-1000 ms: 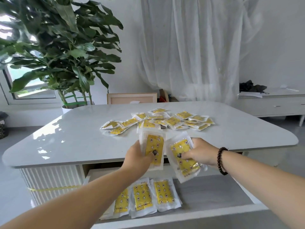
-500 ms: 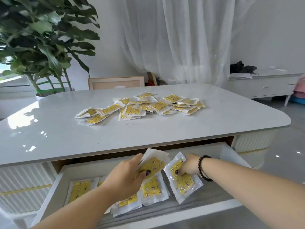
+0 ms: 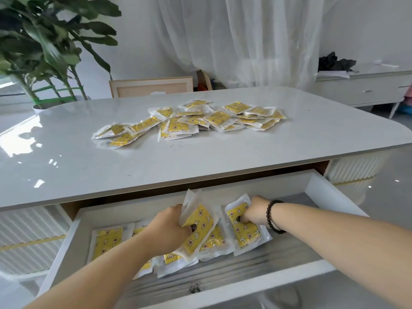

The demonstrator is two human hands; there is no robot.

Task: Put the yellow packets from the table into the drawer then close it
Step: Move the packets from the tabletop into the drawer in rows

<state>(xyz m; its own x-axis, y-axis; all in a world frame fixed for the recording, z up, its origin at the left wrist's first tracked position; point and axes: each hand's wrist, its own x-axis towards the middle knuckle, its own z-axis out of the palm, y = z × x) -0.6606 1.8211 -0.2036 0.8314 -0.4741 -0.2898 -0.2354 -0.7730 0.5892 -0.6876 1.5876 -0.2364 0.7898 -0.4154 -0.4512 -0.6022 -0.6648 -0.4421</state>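
Observation:
The white drawer [image 3: 316, 188] under the table stands pulled out toward me. Both hands are down inside it. My left hand [image 3: 169, 226] grips a small stack of yellow packets [image 3: 198, 226], tilted up at the drawer's middle. My right hand [image 3: 256, 211], with a black bead bracelet on the wrist, pinches one yellow packet [image 3: 245, 235] that lies almost flat on the drawer floor. Several more packets [image 3: 107, 239] lie in the drawer's left half, partly hidden by my left arm. A spread pile of yellow packets [image 3: 196, 119] lies on the grey tabletop [image 3: 89, 166].
A large potted plant [image 3: 44, 52] stands beyond the table's far left corner. A wooden panel [image 3: 151, 86] leans behind the table, in front of white curtains. A low white cabinet [image 3: 365, 88] is at the far right. The drawer's front panel [image 3: 223, 291] carries a small knob.
Both hands dropped from table-edge height into the open drawer, carrying their packets down. The view tilted down and closer to the drawer.

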